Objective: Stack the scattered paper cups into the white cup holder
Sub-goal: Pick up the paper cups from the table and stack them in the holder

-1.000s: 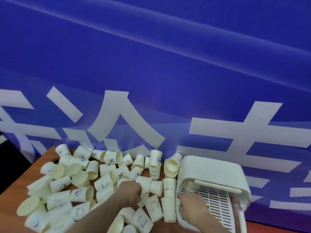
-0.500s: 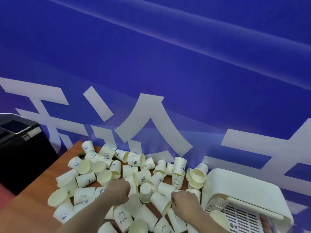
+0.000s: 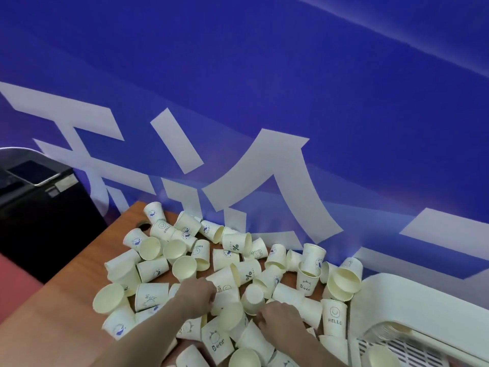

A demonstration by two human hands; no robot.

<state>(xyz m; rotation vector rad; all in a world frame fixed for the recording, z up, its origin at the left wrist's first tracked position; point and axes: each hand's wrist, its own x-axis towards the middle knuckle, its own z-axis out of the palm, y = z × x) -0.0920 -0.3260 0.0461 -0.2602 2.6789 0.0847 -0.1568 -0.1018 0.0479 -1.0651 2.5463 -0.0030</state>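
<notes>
Many white paper cups [image 3: 235, 245] lie scattered in a heap on the wooden table, some upright, most on their sides. The white cup holder [image 3: 423, 308] lies at the lower right, with a nested stack of cups [image 3: 394, 330] showing at its mouth. My left hand [image 3: 197, 296] is in the middle of the heap, its fingers curled round a lying cup [image 3: 225, 288]. My right hand [image 3: 280, 319] is just to the right of it, with its fingers curled on an upturned cup [image 3: 254, 298]. Both hands hide their fingertips.
The wooden table [image 3: 66, 313] has its left edge running diagonally, with a black cabinet [image 3: 39, 207] and red floor beyond it. A blue banner [image 3: 264, 102] with white lettering hangs right behind the cups. A "HELLO" cup [image 3: 334, 317] stands beside the holder.
My right hand has come away from the cup holder and moved left into the heap. My left hand has stayed among the cups. The view has swung left and tilted.
</notes>
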